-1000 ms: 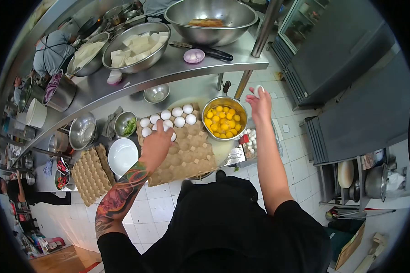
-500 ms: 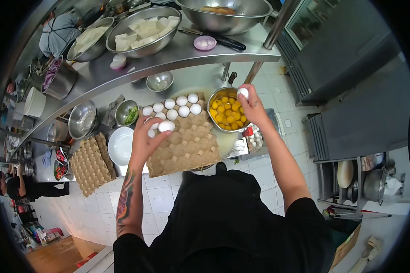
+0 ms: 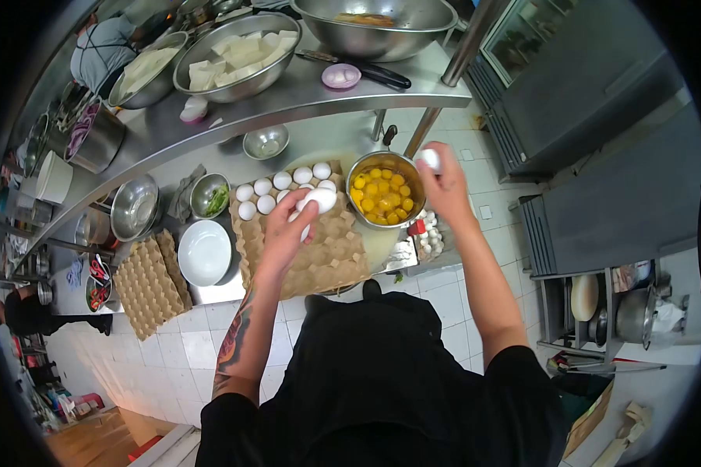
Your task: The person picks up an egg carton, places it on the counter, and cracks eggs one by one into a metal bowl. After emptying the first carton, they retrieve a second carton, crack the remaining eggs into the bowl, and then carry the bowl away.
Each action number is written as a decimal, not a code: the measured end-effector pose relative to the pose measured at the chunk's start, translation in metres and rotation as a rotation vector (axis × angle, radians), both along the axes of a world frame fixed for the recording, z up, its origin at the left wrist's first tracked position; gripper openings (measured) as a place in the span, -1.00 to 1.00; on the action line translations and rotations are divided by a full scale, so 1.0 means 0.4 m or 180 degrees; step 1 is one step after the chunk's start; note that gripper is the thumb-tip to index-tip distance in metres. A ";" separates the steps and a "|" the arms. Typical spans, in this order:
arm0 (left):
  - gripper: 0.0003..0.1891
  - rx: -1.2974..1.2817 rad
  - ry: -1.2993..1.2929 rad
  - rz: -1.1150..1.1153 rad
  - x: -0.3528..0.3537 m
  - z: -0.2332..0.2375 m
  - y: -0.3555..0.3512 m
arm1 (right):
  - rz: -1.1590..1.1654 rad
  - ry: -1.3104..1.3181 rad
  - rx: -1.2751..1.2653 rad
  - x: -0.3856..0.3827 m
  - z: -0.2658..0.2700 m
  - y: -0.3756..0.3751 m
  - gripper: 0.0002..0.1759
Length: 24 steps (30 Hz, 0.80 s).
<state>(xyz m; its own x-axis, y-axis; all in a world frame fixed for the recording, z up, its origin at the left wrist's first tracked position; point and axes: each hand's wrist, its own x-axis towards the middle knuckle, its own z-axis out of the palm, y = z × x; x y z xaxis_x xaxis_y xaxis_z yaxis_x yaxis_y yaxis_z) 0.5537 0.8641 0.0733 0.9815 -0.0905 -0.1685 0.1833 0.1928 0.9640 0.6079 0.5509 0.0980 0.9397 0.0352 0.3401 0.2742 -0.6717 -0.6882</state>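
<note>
My left hand point(image 3: 282, 237) is closed around a white egg point(image 3: 320, 200), with part of a second white egg point(image 3: 304, 232) showing under the fingers. It is over the cardboard egg tray point(image 3: 288, 268), whose far rows hold several white eggs point(image 3: 262, 186). Just right of the steel pot point(image 3: 354, 208), my right hand point(image 3: 449, 191) grips another egg point(image 3: 430, 160) between thumb and fingers; whether its shell is cracked I cannot tell. Many raw yolks point(image 3: 383, 187) lie in clear egg white inside the pot.
A container of eggshells point(image 3: 430, 240) stands below the pot. To the left are a white bowl point(image 3: 204, 255), a small bowl of greens point(image 3: 210, 195) and stacked egg trays point(image 3: 144, 288). The steel shelf edge point(image 3: 319, 111) crosses above, carrying a tofu bowl point(image 3: 237, 58) and a knife point(image 3: 366, 71).
My left hand has lifted eggs from the tray and moved right toward the pot. My right hand has shifted slightly right, off the pot's rim, still gripping its egg.
</note>
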 end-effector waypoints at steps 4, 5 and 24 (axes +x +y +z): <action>-0.55 0.0126 -0.0078 -0.0136 0.046 0.043 -0.076 | -0.0441 0.0111 0.0672 -0.002 -0.117 -0.195 -0.56; -0.55 0.0138 -0.0080 -0.0153 0.054 0.041 -0.084 | -0.0458 0.0108 0.0685 -0.014 -0.130 -0.200 -0.56; -0.62 0.0100 -0.0103 0.0389 -0.063 0.020 0.101 | 0.1429 0.1161 -0.1738 0.184 -0.196 0.086 -0.78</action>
